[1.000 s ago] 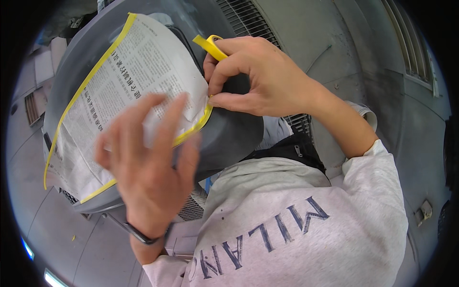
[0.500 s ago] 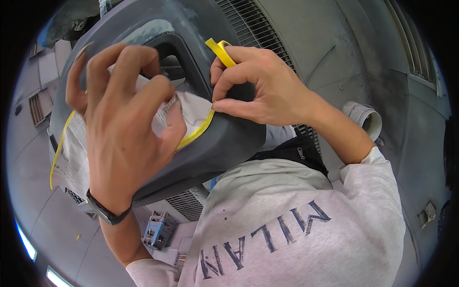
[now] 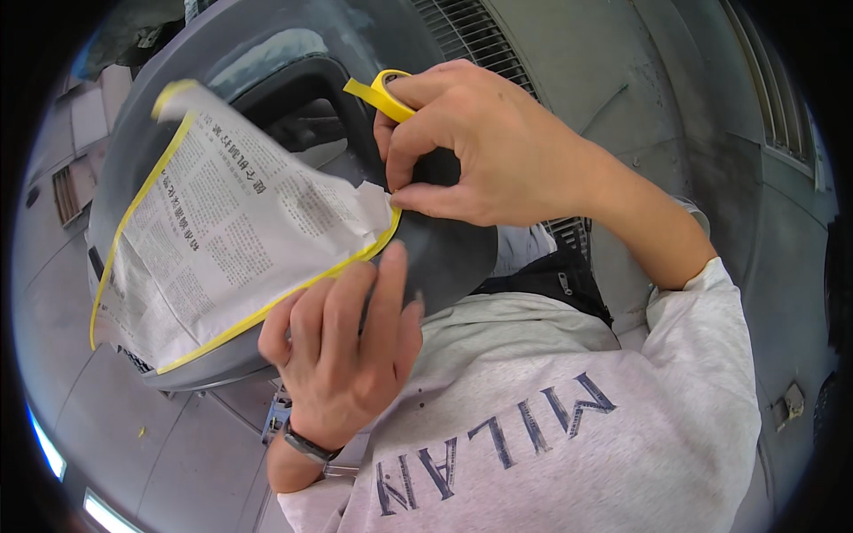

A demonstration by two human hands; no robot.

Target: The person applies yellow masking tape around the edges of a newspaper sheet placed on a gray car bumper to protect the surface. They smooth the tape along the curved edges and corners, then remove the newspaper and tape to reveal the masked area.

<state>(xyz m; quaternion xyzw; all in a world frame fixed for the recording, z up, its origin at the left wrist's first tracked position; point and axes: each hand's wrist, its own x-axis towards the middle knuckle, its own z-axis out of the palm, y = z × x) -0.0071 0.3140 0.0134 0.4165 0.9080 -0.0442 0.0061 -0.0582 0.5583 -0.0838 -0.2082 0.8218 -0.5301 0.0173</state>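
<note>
A sheet of newspaper (image 3: 240, 204) with yellow masking tape (image 3: 275, 306) along its edges lies over part of a grey car bumper (image 3: 444, 253). My right hand (image 3: 498, 151) pinches the sheet's taped corner between thumb and index finger. The same hand holds a roll of yellow masking tape (image 3: 391, 96) in its other fingers, with a short tail sticking out to the left. Close below the taped lower edge is my left hand (image 3: 346, 355), fingers apart, with nothing held in it. Whether its fingertips touch the tape or bumper I cannot tell.
The bumper has a dark framed opening (image 3: 311, 115) with a pale patch (image 3: 275, 53) above it. A floor grate (image 3: 471, 40) runs behind it on the right. Partly hidden behind my left wrist is a small blue object (image 3: 277, 416) on the floor.
My left hand has come off the sheet, moving down and right to below its taped edge. The newspaper now shows, its upper left corner lifted. My right hand keeps its pinch and the tape roll.
</note>
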